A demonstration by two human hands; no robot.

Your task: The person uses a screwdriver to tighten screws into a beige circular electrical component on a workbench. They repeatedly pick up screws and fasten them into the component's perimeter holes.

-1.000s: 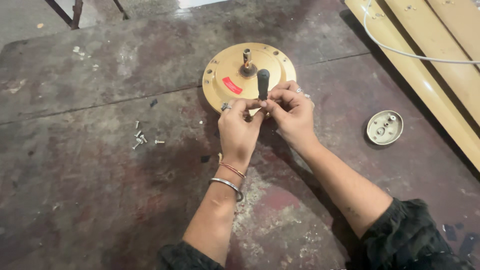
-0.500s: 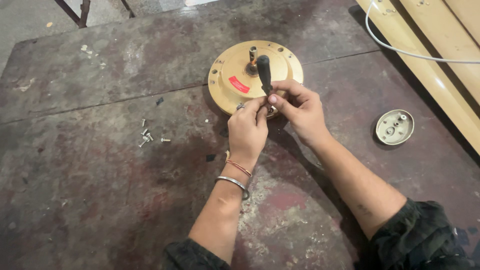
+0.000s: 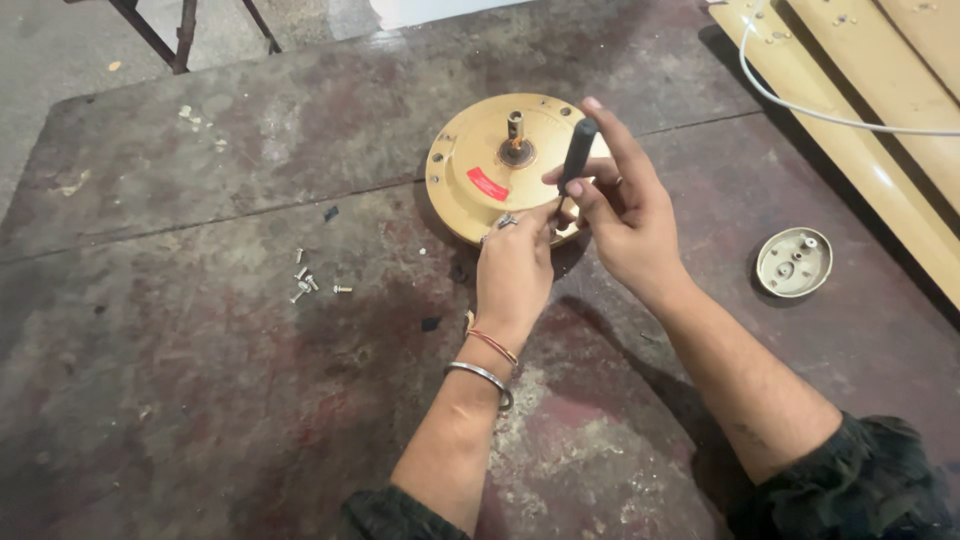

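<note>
A round tan motor housing with a centre shaft and a red label lies on the stained dark surface. My right hand holds a black-handled screwdriver upright over the housing's near right rim. My left hand rests against the rim just left of the tool's tip, its fingers pinched around the shaft or a small part there; the tip itself is hidden. I wear a ring and two bracelets on the left arm.
Several loose screws lie to the left of the housing. A small round grey cap sits at the right. Long tan blades and a white cable run along the upper right. Metal legs stand at the top left.
My right hand has shifted its hold higher up the screwdriver handle, with its fingers spread more. My left hand stays at the rim. The housing has not moved on the surface.
</note>
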